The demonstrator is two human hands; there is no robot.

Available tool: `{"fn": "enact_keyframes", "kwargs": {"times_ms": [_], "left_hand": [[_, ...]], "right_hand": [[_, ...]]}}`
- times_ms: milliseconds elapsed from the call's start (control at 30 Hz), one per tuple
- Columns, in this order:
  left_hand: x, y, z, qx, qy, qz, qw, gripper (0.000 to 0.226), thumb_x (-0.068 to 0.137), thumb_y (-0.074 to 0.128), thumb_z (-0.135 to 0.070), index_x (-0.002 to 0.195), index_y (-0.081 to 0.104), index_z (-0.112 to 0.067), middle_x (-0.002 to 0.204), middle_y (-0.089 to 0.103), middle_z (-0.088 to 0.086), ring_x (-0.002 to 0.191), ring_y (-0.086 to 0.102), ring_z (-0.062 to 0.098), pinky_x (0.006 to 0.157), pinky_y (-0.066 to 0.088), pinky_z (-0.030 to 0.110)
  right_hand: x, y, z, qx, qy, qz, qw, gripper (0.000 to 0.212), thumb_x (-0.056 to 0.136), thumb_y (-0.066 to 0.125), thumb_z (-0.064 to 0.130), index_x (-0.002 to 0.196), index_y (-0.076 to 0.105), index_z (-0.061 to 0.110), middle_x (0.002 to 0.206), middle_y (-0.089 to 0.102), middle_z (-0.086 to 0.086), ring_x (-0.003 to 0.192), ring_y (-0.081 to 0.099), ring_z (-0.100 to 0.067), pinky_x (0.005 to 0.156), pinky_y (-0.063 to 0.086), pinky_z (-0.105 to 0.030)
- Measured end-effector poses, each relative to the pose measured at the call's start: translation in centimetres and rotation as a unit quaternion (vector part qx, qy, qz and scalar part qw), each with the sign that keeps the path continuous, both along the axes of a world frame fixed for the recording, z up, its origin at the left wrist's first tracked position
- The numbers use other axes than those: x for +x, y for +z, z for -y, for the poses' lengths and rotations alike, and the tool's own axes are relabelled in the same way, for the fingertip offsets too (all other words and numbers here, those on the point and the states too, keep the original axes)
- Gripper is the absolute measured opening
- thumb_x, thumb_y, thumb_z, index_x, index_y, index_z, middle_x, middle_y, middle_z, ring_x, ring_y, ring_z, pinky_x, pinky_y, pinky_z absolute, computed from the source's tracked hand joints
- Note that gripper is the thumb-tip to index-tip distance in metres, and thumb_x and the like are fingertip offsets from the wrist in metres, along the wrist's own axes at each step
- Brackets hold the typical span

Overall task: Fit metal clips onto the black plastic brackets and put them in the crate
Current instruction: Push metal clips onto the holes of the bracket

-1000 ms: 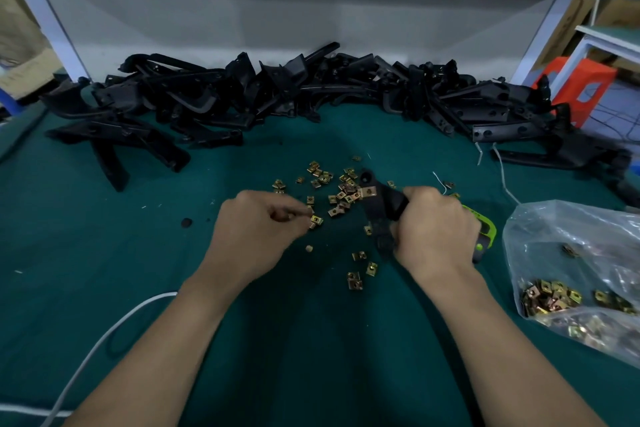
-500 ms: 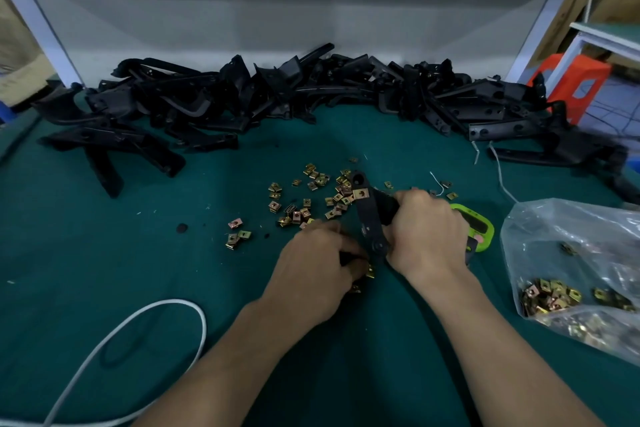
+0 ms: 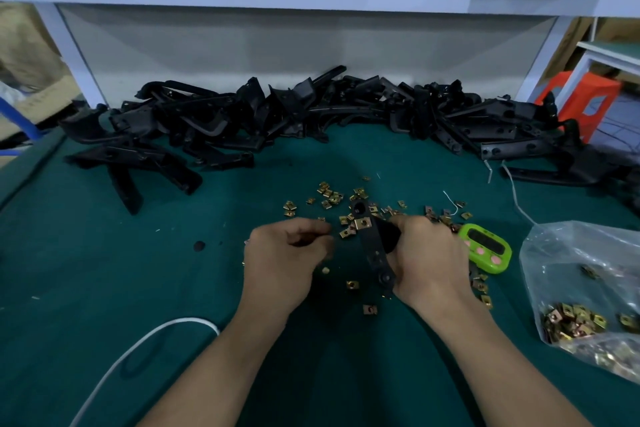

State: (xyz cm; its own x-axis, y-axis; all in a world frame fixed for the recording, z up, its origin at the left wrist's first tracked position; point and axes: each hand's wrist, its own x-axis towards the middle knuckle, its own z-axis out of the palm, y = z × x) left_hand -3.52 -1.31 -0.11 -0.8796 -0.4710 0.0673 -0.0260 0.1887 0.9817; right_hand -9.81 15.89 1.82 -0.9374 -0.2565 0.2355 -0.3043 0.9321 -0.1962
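Now right hand (image 3: 429, 253) grips the bracket (image 3: 373, 248); left hand (image 3: 284, 260) curls, contents unclear.

Your green-covered bench (image 3: 86, 270) carries heaped black brackets (image 3: 311, 114) at the back, loose metal clips (image 3: 329, 196) mid-table, a green timer (image 3: 486, 248), a clip-filled plastic bag (image 3: 581, 288) and a white cable (image 3: 138, 343).

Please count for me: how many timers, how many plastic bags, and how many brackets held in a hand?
Timer: 1
Plastic bag: 1
Bracket held by the right hand: 1
Total: 3
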Motion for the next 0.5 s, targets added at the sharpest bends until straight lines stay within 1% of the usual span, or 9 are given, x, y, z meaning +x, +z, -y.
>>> {"fn": "enact_keyframes", "kwargs": {"times_ms": [67,133,167,233,300,333,400,433,500], "left_hand": [[0.0,-0.1,0.0,0.014,-0.004,-0.006,1.000,0.025,0.075,0.085,-0.005,0.080,0.081,-0.030,0.078,0.078,-0.011,0.073,0.073,0.005,0.066,0.055,0.014],[-0.1,-0.2,0.0,0.024,-0.008,-0.004,1.000,0.026,0.074,0.086,-0.002,0.081,0.081,-0.027,0.078,0.078,-0.009,0.074,0.074,0.006,0.066,0.055,0.015],[-0.2,-0.1,0.0,0.028,-0.012,0.000,1.000,0.027,0.074,0.086,-0.002,0.083,0.080,-0.027,0.078,0.078,-0.008,0.073,0.074,0.006,0.066,0.055,0.015],[-0.2,-0.1,0.0,0.044,-0.033,0.013,0.998,0.029,0.076,0.084,0.000,0.089,0.079,-0.026,0.076,0.078,-0.004,0.070,0.073,0.009,0.066,0.057,0.018],[-0.3,-0.1,-0.1,0.048,-0.050,0.026,0.997,0.031,0.077,0.083,0.002,0.093,0.077,-0.025,0.076,0.078,-0.001,0.066,0.072,0.010,0.066,0.057,0.022],[-0.3,0.0,-0.1,0.034,-0.053,0.031,0.998,0.031,0.077,0.084,0.002,0.093,0.077,-0.024,0.076,0.078,-0.003,0.065,0.072,0.010,0.065,0.057,0.021],[-0.3,0.1,-0.2,-0.007,-0.059,0.031,0.998,0.030,0.078,0.083,0.000,0.096,0.077,-0.024,0.075,0.078,-0.008,0.066,0.073,0.007,0.063,0.055,0.018],[-0.3,0.2,-0.3,-0.024,-0.058,0.027,0.998,0.031,0.078,0.083,-0.001,0.096,0.077,-0.026,0.075,0.077,-0.012,0.066,0.072,0.004,0.062,0.053,0.014],[0.0,0.4,-0.5,-0.051,-0.052,0.005,0.997,0.036,0.079,0.083,-0.003,0.093,0.074,-0.035,0.075,0.075,-0.021,0.066,0.070,-0.004,0.059,0.048,0.007]], "right_hand": [[0.1,0.1,-0.1,0.001,0.005,-0.001,1.000,0.032,0.071,0.072,0.018,0.101,0.069,0.029,0.080,0.071,-0.002,0.082,0.068,-0.033,0.061,0.036,-0.030],[0.1,0.2,-0.2,-0.015,0.016,0.003,1.000,0.031,0.071,0.071,0.017,0.099,0.069,0.030,0.079,0.071,0.000,0.082,0.068,-0.033,0.061,0.038,-0.031],[0.1,0.2,-0.3,-0.043,0.032,0.008,0.999,0.027,0.071,0.070,0.018,0.093,0.068,0.032,0.075,0.069,0.003,0.079,0.068,-0.030,0.059,0.042,-0.032],[0.3,0.0,-0.1,-0.143,0.084,0.035,0.986,0.015,0.072,0.068,0.025,0.080,0.063,0.037,0.063,0.064,0.010,0.064,0.062,-0.013,0.055,0.046,-0.029],[0.6,-0.1,0.5,-0.240,0.143,0.063,0.958,0.010,0.075,0.068,0.029,0.078,0.062,0.037,0.065,0.062,0.012,0.058,0.057,-0.010,0.051,0.046,-0.025],[0.7,-0.3,0.9,-0.267,0.169,0.074,0.946,0.008,0.077,0.068,0.027,0.079,0.064,0.033,0.068,0.064,0.010,0.059,0.058,-0.010,0.053,0.047,-0.026],[1.1,-0.4,1.5,-0.293,0.199,0.090,0.931,0.006,0.081,0.067,0.025,0.079,0.066,0.030,0.071,0.066,0.010,0.062,0.062,-0.007,0.051,0.046,-0.020],[1.1,-0.5,1.6,-0.302,0.191,0.106,0.928,0.005,0.082,0.066,0.028,0.078,0.066,0.029,0.071,0.066,0.010,0.063,0.062,-0.006,0.050,0.045,-0.018],[1.1,-0.7,1.5,-0.317,0.145,0.141,0.927,0.012,0.083,0.063,0.038,0.078,0.064,0.028,0.068,0.066,0.008,0.061,0.062,-0.006,0.048,0.045,-0.021]]}}
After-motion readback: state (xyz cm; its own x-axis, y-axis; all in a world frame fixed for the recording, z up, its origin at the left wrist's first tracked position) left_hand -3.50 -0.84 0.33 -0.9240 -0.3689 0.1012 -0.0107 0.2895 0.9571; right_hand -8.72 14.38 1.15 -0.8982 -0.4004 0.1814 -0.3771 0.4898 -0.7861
